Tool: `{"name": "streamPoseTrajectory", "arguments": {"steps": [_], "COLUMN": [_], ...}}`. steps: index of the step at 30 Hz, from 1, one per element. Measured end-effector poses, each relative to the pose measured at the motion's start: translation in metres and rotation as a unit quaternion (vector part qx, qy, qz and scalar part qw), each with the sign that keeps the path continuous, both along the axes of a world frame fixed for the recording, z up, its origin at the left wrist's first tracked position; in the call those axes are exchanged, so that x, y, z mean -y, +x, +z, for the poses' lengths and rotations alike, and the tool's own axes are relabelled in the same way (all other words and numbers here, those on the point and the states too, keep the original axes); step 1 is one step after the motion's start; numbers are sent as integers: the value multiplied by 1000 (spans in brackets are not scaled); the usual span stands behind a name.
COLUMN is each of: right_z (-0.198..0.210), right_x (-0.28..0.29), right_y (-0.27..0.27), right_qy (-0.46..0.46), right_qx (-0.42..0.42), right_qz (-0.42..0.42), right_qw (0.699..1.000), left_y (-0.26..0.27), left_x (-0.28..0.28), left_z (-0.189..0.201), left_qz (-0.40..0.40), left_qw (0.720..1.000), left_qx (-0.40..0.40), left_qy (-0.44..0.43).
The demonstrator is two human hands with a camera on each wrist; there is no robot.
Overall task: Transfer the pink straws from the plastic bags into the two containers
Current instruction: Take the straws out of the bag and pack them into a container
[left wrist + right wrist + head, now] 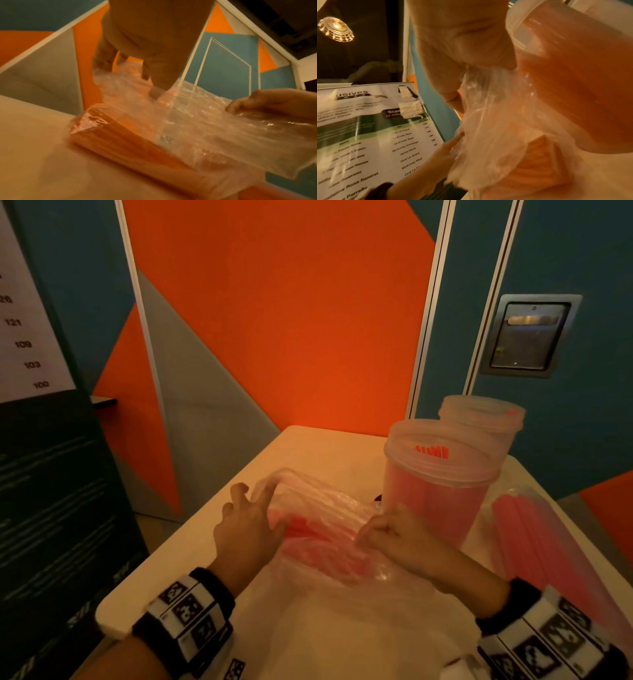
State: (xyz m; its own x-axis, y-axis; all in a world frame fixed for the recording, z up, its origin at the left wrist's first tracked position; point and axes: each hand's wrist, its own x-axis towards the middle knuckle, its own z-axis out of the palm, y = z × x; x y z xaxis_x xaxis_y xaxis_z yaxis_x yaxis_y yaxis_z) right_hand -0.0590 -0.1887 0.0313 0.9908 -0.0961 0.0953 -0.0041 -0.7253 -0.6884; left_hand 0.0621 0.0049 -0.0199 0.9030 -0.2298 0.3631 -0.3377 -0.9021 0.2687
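A clear plastic bag (329, 505) (214, 121) (494, 121) lies on the white table (308, 446) with pink straws (308, 530) (128, 143) (542, 162) inside. My left hand (246, 522) (154, 40) pinches the bag's left mouth edge, thumb inside the plastic and fingers spread over it. At the right edge, my right hand (390, 529) (257, 100) (453, 40) grips the bag with curled fingers. Right of the hands stands a clear container (442, 484) (582, 81) holding pink straws. A second container (483, 416) stands behind it.
Another bag of pink straws (534, 542) lies along the table's right side. A dark poster stand (34, 337) (368, 135) with printed lists rises close to the table's left edge. Orange, grey and blue wall panels stand behind the table.
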Motion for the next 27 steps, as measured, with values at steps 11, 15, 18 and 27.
{"name": "streamPoseTrajectory", "arguments": {"steps": [11,15,18,27], "right_z": [-17,-21,-26,-24], "right_x": [12,10,17,18], "right_y": [-6,-11,-10,-1], "right_qy": [-429,-433,-360,470], "right_qx": [60,-24,-86,-115], "right_qz": [-230,-225,-171,-164], "right_qw": [871,872,913,860], "left_y": [12,5,-4,-8], "left_x": [-24,-29,-29,-27], "left_z": [-3,-9,-9,-3], "left_qz": [-65,-42,3,-101], "left_qw": [976,983,990,821], "left_qx": [-206,-176,-112,-341], "left_qy": [0,41,89,-447]}}
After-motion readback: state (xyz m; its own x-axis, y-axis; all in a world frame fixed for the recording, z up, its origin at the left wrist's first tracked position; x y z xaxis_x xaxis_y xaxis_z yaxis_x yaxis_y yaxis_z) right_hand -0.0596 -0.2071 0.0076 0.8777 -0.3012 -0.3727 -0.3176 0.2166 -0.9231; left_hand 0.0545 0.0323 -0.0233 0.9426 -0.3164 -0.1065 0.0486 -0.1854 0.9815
